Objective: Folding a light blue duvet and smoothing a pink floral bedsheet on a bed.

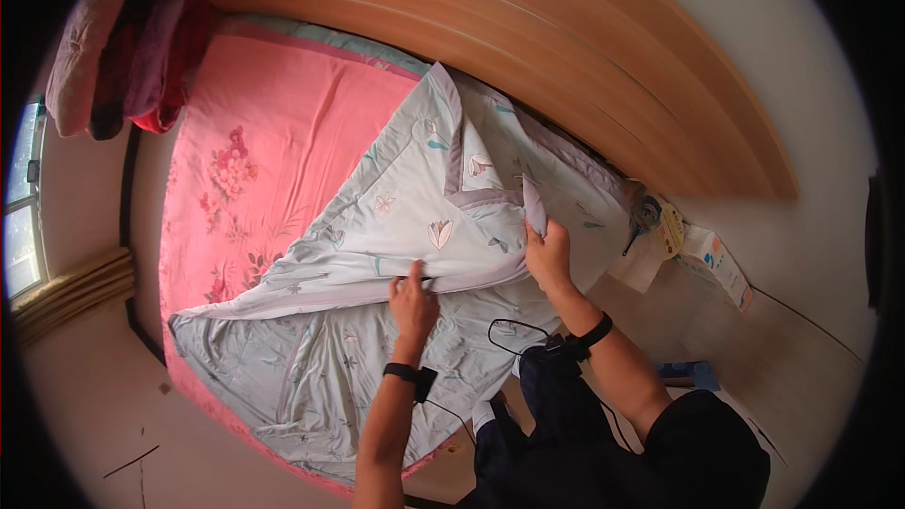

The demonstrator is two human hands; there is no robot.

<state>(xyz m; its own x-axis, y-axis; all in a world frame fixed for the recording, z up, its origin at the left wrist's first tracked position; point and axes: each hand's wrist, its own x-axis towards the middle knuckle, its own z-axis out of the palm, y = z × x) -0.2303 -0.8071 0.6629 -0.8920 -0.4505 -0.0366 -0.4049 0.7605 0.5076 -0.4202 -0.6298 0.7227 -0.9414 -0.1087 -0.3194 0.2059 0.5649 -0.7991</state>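
Note:
A pale blue-green quilt [396, 219] with tulip and leaf prints and a mauve-grey border lies partly folded over on a bed. My right hand [549, 254] grips a bordered corner of it, which sticks up above the fist. Over the near border of the folded layer is my left hand [413, 307], its index finger stretched forward; whether it pinches the fabric is unclear. Beneath the quilt, a pink floral bed sheet [283, 127] shows on the left side and along the lower edge. Each of my wrists wears a black strap with a small device.
A large wooden headboard or panel [495, 35] runs along the bed's far side. Stacked bedding [120, 49] stands at upper left, near a window [25, 205] and curtain [74, 293]. At right, a fan [654, 219] and a white carton [715, 265] sit by the wall. Thin cables hang from my wrists.

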